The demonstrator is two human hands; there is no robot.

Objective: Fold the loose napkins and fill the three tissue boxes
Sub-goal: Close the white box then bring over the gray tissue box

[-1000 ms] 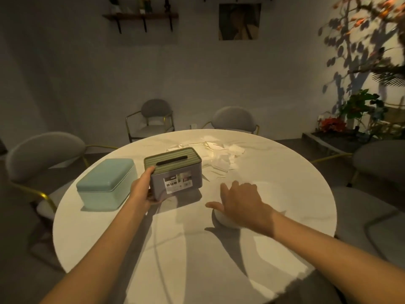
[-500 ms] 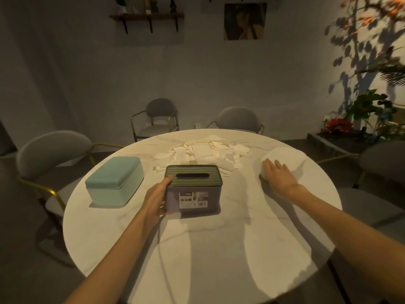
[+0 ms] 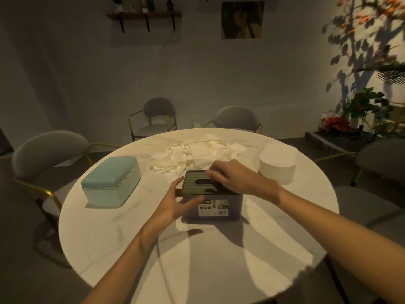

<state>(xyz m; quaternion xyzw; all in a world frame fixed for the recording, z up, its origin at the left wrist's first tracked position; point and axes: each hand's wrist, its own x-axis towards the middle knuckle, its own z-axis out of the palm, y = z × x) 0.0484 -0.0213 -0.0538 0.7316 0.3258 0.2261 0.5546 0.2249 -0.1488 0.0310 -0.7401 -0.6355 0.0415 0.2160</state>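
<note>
On green-lidded box [image 3: 198, 184], right hand [image 3: 237, 176] arrived.

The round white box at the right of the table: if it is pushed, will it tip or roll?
The round white box looks squat and stands on its flat base, so it would probably slide, not tip. Only on its side might it roll. Its weight cannot be judged.

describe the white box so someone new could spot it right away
On the round marble table, look to the right side, past the right hand. The white box stands there alone: round and plain white, unlike the rectangular teal box on the left and the dark box with a green slotted lid under the hands.
</note>
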